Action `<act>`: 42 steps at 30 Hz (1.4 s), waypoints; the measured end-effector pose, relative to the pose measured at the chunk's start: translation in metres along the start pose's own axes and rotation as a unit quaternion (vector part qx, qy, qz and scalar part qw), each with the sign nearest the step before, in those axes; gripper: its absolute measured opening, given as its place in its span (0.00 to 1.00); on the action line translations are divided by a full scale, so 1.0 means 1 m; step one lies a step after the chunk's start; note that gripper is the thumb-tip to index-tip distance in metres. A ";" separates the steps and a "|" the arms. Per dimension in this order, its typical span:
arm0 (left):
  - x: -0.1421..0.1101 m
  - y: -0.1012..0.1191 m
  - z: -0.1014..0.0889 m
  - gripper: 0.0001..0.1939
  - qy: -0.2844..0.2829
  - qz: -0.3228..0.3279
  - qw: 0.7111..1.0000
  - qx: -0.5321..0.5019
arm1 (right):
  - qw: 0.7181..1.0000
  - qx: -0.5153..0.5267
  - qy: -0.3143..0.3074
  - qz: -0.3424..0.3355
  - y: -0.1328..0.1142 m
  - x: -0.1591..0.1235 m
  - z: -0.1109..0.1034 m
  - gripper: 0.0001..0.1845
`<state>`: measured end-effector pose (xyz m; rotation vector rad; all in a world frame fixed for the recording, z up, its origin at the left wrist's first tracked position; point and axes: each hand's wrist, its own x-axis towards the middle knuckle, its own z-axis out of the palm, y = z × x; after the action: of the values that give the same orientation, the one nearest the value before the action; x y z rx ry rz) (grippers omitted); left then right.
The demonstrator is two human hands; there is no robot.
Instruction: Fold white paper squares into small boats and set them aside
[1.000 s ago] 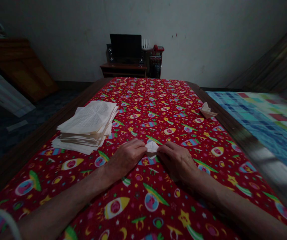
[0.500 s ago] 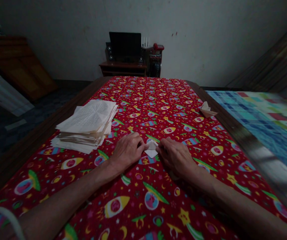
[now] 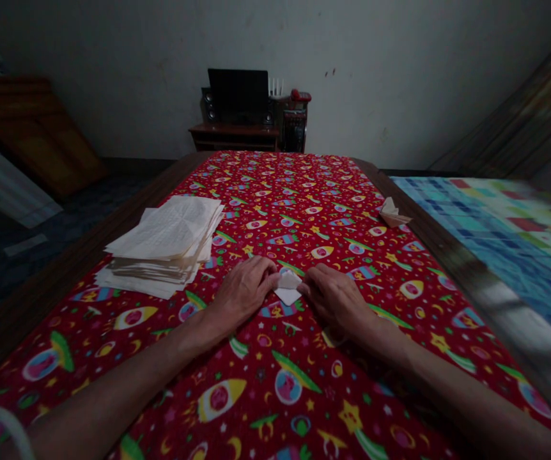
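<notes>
A small folded piece of white paper (image 3: 287, 289) lies on the red patterned cloth between my two hands. My left hand (image 3: 247, 282) pinches its left corner, thumb towards the paper. On the other side my right hand (image 3: 333, 292) has its fingers closed on the right corner, and its fingertips are partly hidden. Left of my left hand stands a stack of paper sheets (image 3: 163, 233), printed on the top sheet and uneven at the edges. A folded paper piece (image 3: 393, 214) with pointed flaps sits near the right edge of the cloth.
The red cloth (image 3: 275, 358) with rocket prints covers a long dark table (image 3: 441, 246). Beyond its far end are a monitor (image 3: 238, 91), speakers and a red telephone (image 3: 300, 96). A bed with a blue checked cover (image 3: 477, 223) is on the right. A pale curved tube (image 3: 9, 418) shows at lower left.
The top flap of the small folded paper looks flatter and wider between my fingers. My hands stay at its two corners, and the whole view has shifted slightly.
</notes>
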<state>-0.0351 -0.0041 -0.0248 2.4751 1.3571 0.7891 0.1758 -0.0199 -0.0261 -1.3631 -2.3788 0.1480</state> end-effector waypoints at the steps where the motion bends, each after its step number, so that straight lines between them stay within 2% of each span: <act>1: 0.000 -0.001 0.000 0.11 0.006 -0.003 1.000 -0.021 | 1.000 0.011 0.010 -0.008 0.000 -0.002 0.000 0.12; 3: 0.001 -0.003 0.001 0.14 0.008 -0.004 0.999 -0.040 | 0.999 0.035 0.021 -0.020 0.000 -0.006 -0.002 0.13; 7: 0.003 0.000 0.000 0.10 -0.013 -0.011 1.000 -0.024 | 0.996 0.080 0.005 -0.032 -0.002 -0.010 -0.008 0.11; 11: 0.004 0.008 -0.003 0.06 -0.038 -0.025 0.997 -0.055 | 0.994 0.106 -0.004 -0.025 -0.002 -0.009 -0.011 0.12; 18: 0.002 0.018 -0.004 0.03 -0.060 -0.099 0.981 -0.158 | 0.976 0.215 -0.026 -0.031 0.000 -0.007 -0.012 0.14; 20: 0.001 0.018 -0.003 0.03 -0.054 -0.109 0.970 -0.211 | 0.967 0.252 -0.035 -0.015 0.001 -0.007 -0.012 0.16; 23: 0.001 0.020 -0.002 0.02 -0.030 -0.116 0.959 -0.256 | 0.956 0.286 -0.027 0.054 0.002 -0.007 -0.009 0.13; 26: -0.001 0.023 -0.003 0.02 -0.012 -0.105 0.958 -0.268 | 0.944 0.315 -0.009 0.103 0.002 -0.007 -0.006 0.10; 31: -0.003 0.027 -0.007 0.08 -0.002 -0.066 0.962 -0.264 | 0.924 0.370 -0.031 0.094 -0.002 -0.006 -0.006 0.11; 36: -0.002 0.029 -0.010 0.04 0.005 -0.027 0.978 -0.206 | 0.928 0.356 -0.019 0.105 -0.007 -0.004 -0.009 0.10; 42: -0.002 0.031 -0.015 0.05 0.045 -0.012 0.979 -0.199 | 0.931 0.350 0.017 0.106 -0.009 -0.005 -0.014 0.08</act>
<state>-0.0215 -0.0240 0.0002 2.1308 1.1215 1.0619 0.1757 -0.0304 -0.0121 -1.2232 -1.8471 0.9245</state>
